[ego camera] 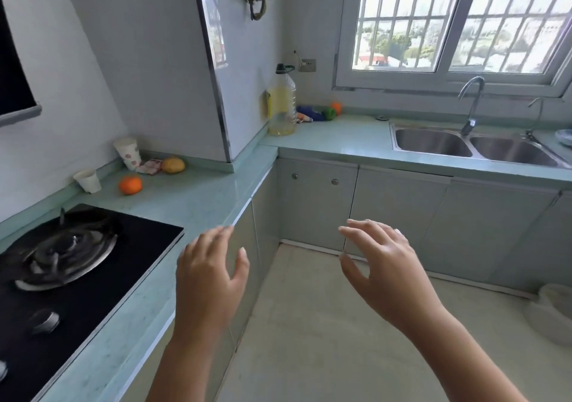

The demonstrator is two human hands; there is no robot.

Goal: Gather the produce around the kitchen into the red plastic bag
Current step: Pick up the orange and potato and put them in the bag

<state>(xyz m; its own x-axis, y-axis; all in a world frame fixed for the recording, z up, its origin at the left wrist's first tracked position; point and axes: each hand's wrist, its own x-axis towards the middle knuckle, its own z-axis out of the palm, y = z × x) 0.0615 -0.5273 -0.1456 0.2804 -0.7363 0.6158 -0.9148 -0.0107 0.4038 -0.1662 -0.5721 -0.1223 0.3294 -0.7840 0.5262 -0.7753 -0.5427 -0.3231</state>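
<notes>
An orange (pixel 130 184) lies on the teal counter (pixel 198 197) at the left, with a yellowish potato-like piece of produce (pixel 173 165) behind it near the wall. Far back in the corner lie a green fruit (pixel 328 112) and a second orange (pixel 336 107) beside a dark blue item (pixel 311 113). No red plastic bag is in view. My left hand (pixel 210 273) and my right hand (pixel 379 265) hover in front of me over the counter edge and the floor, fingers spread and relaxed, holding nothing.
A black gas hob (pixel 71 265) fills the near left counter. Two paper cups (pixel 127 152) (pixel 88 180) and a crumpled wrapper (pixel 150 166) sit by the wall. A large oil bottle (pixel 281 104) stands in the corner. A double steel sink (pixel 473 146) with a tap lies at right, a white container (pixel 554 312) on the floor.
</notes>
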